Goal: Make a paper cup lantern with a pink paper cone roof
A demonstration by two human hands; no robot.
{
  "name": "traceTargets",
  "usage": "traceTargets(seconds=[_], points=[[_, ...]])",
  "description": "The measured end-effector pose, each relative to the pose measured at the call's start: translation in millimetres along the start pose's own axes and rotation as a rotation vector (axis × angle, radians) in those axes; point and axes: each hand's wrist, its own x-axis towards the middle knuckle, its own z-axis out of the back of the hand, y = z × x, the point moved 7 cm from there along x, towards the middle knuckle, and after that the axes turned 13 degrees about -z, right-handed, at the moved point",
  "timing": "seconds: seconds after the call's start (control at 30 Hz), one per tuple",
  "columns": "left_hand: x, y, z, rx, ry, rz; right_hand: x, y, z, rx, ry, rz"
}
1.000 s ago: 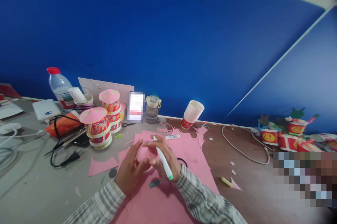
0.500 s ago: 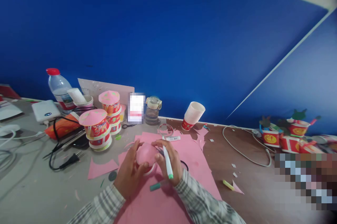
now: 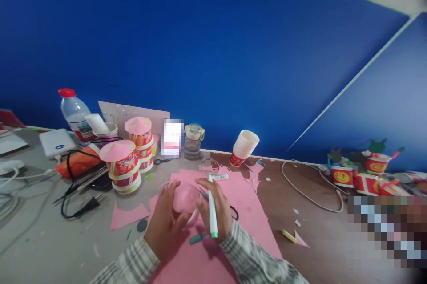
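In the middle of the head view, my left hand [image 3: 166, 219] curls around the left side of a rounded pink paper piece [image 3: 186, 198]. A white rim shows beneath this piece, though most of what lies under it is hidden. My right hand [image 3: 218, 210] is closed on a white marker [image 3: 212, 213] with a green end, slanting across the fingers. Its fingertips are near the pink piece's right side. Scissors show a black handle loop [image 3: 234, 213] right of my right hand; whether the hand touches them I cannot tell. A teal marker cap [image 3: 197, 239] lies below on pink paper sheets [image 3: 251, 244].
At left stand two red cup towers with pink cone tops [image 3: 117, 151], a bottle [image 3: 75, 115] and a black plug [image 3: 88, 207]. Behind are a water jar [image 3: 193, 141] and stacked paper cups [image 3: 245, 147]. Decorated cups [image 3: 343, 175], a cable and scraps lie right.
My right hand has drawn slightly right, and the marker stands a little more upright. The pink piece has tilted slightly between my hands. The whole view has shifted a little.
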Motion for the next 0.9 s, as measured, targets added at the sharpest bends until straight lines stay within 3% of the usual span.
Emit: traceTargets(seconds=[0.1, 0.3, 0.57, 0.8, 0.9], points=[[1.6, -3.9, 2.7, 0.078, -0.032, -0.06, 1.4, -6.3, 3.5, 0.135, -0.013, -0.105], [2.3, 3.4, -2.0, 0.186, -0.019, -0.014, -1.3, -20.2, 9.9, 0.508, -0.034, -0.244], [0.3, 6.4, -2.9, 0.128, -0.069, 0.007, -2.8, -32.5, 8.4, 0.518, -0.009, -0.316], [8.3, -6.0, 4.5, -0.005, -0.061, 0.008, 0.3, -28.5, 6.7, 0.53, 0.045, -0.263], [5.8, -1.5, 6.3, -0.018, -0.083, 0.06, 0.1, -26.0, 6.9, 0.533, 0.048, -0.247]])
